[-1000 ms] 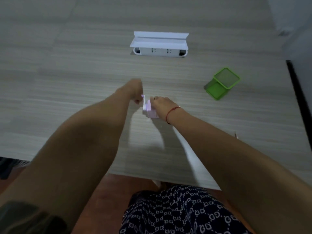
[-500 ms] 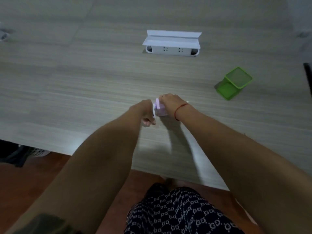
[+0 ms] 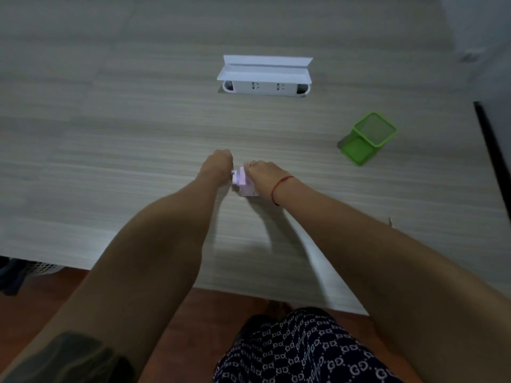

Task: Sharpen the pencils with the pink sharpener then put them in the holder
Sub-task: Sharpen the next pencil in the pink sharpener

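Observation:
The pink sharpener [image 3: 244, 183] stands on the wooden table, near the middle. My right hand [image 3: 262, 172] is clamped over its top and right side and presses it down. My left hand [image 3: 218, 163] is closed on the small crank handle [image 3: 235, 174] that sticks out of the sharpener's left end. No pencil shows in the sharpener; my hands hide that part. The green mesh holder [image 3: 367, 138] stands to the right, beyond my right hand, and looks empty from here.
A white power strip box [image 3: 265, 76] with its lid flap up sits further back on the table [image 3: 110, 161]. A small thin tip [image 3: 390, 221] pokes out past my right forearm. A dark edge [image 3: 492, 150] runs along the table's right side.
My left hand dropped low beside the sharpener half a second ago and is now back up at its left end, a round cranking motion. My right hand stayed on the sharpener.

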{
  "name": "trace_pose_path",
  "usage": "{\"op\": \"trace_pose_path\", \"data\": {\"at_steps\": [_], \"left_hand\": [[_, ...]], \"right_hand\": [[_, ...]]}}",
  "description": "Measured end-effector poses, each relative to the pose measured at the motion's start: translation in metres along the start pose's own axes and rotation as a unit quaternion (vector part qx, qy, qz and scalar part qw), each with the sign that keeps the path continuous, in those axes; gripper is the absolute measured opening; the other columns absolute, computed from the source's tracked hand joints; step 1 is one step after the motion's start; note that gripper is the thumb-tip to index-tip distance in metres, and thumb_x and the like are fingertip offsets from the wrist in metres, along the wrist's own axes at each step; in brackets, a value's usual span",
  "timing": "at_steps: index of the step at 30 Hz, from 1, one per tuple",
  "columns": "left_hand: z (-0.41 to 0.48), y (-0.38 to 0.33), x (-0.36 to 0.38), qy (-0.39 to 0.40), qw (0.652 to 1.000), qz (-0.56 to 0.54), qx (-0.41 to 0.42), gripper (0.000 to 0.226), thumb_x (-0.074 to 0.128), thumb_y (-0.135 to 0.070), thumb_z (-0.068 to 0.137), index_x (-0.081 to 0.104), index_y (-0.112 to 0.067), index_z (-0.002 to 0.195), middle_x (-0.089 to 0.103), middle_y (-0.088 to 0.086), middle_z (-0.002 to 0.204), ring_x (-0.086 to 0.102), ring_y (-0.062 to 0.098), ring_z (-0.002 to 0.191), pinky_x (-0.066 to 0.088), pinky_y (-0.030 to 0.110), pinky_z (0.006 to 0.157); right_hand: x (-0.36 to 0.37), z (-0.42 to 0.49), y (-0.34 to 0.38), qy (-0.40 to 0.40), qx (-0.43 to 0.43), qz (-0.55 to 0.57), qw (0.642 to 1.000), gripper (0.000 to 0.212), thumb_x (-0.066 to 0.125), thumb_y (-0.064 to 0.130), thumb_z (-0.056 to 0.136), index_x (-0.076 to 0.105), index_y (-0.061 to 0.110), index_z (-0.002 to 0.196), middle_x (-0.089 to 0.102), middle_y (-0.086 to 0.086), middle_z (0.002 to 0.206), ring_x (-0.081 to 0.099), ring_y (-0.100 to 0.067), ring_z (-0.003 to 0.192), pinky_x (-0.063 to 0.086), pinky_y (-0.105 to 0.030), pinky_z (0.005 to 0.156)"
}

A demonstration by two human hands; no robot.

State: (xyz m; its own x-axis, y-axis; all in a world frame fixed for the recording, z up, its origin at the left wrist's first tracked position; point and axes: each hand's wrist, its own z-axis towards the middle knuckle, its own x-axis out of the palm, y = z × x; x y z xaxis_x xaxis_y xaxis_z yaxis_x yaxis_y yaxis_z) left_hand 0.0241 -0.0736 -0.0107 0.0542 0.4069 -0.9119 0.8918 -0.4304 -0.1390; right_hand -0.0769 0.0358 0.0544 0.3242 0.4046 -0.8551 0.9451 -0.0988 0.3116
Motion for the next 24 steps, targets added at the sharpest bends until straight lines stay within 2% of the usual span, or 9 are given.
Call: {"op": "trace_pose_path", "data": {"at_steps": [2,5,7,11,16,18,20,22,24], "left_hand": [[0.005,-0.002,-0.019,0.005,1.000,-0.014,0.009,0.017,0.065,-0.005,0.077,0.072,0.006,0.088,0.071,0.027,0.086,0.072,0.032,0.084,0.058,0.036,0.078],[0.007,-0.006,-0.054,0.110,0.994,-0.012,0.008,0.006,0.067,-0.001,0.079,0.069,0.004,0.079,0.072,0.001,0.061,0.067,0.013,0.051,0.051,0.013,0.052],[0.006,-0.007,-0.068,0.191,0.981,-0.023,-0.004,0.006,0.068,-0.005,0.081,0.070,-0.002,0.077,0.067,-0.009,0.049,0.059,0.000,0.041,0.048,0.006,0.055],[-0.009,-0.002,-0.062,0.346,0.933,-0.083,-0.051,0.020,0.067,-0.011,0.085,0.070,0.007,0.094,0.073,0.000,0.060,0.068,0.008,0.069,0.052,0.022,0.087],[-0.021,0.004,-0.027,0.393,0.902,-0.163,-0.070,0.027,0.078,-0.015,0.076,0.071,0.003,0.096,0.076,0.010,0.081,0.073,0.011,0.076,0.056,0.017,0.085],[-0.023,0.002,-0.008,0.378,0.913,-0.140,-0.067,0.011,0.074,-0.016,0.081,0.070,-0.005,0.079,0.073,0.002,0.062,0.069,0.005,0.057,0.055,0.009,0.066],[-0.019,0.002,0.009,0.272,0.954,-0.107,-0.066,0.018,0.071,-0.011,0.082,0.063,-0.008,0.067,0.063,-0.002,0.041,0.061,0.006,0.040,0.054,0.016,0.052],[-0.011,0.004,0.011,0.130,0.989,-0.056,-0.051,0.010,0.073,-0.007,0.075,0.067,-0.001,0.069,0.068,0.007,0.050,0.069,0.020,0.056,0.056,0.029,0.063],[0.001,0.005,0.006,0.021,1.000,0.009,-0.012,0.018,0.070,-0.006,0.075,0.070,0.006,0.088,0.072,0.024,0.088,0.068,0.036,0.089,0.053,0.038,0.080]], "right_hand": [[0.001,0.004,-0.001,-0.007,-0.001,0.004,1.000,0.045,0.044,0.017,0.094,0.044,0.000,0.135,0.050,-0.023,0.136,0.051,-0.037,0.123,0.040,-0.037,0.100],[0.003,0.008,-0.002,-0.014,0.003,0.005,1.000,0.041,0.044,0.013,0.092,0.048,-0.003,0.130,0.052,-0.025,0.132,0.053,-0.038,0.121,0.041,-0.038,0.098],[0.002,0.009,-0.001,-0.014,0.003,-0.007,1.000,0.038,0.045,0.013,0.090,0.052,-0.002,0.125,0.055,-0.025,0.129,0.055,-0.039,0.118,0.043,-0.039,0.097],[-0.001,0.006,0.001,-0.012,-0.009,-0.019,1.000,0.034,0.048,0.017,0.089,0.060,0.002,0.116,0.058,-0.025,0.123,0.058,-0.039,0.113,0.046,-0.037,0.093],[-0.004,0.003,0.002,-0.019,-0.018,-0.036,0.999,0.025,0.048,0.024,0.089,0.065,0.008,0.098,0.061,-0.024,0.119,0.060,-0.038,0.108,0.047,-0.033,0.088],[-0.005,0.004,0.002,-0.010,-0.024,-0.023,0.999,0.021,0.048,0.021,0.089,0.050,0.020,0.069,0.060,-0.024,0.121,0.058,-0.037,0.111,0.046,-0.033,0.089],[-0.008,0.002,0.003,-0.004,-0.028,-0.018,0.999,0.028,0.049,0.021,0.089,0.041,0.025,0.063,0.058,-0.026,0.123,0.057,-0.037,0.113,0.046,-0.034,0.090],[-0.009,0.003,0.002,0.004,-0.026,-0.016,1.000,0.024,0.050,0.021,0.090,0.045,0.024,0.067,0.056,-0.027,0.124,0.056,-0.039,0.113,0.045,-0.035,0.091],[-0.008,0.006,0.002,0.014,-0.013,-0.010,1.000,0.009,0.050,0.020,0.090,0.057,0.020,0.085,0.055,-0.027,0.124,0.056,-0.039,0.112,0.045,-0.034,0.090]]}}
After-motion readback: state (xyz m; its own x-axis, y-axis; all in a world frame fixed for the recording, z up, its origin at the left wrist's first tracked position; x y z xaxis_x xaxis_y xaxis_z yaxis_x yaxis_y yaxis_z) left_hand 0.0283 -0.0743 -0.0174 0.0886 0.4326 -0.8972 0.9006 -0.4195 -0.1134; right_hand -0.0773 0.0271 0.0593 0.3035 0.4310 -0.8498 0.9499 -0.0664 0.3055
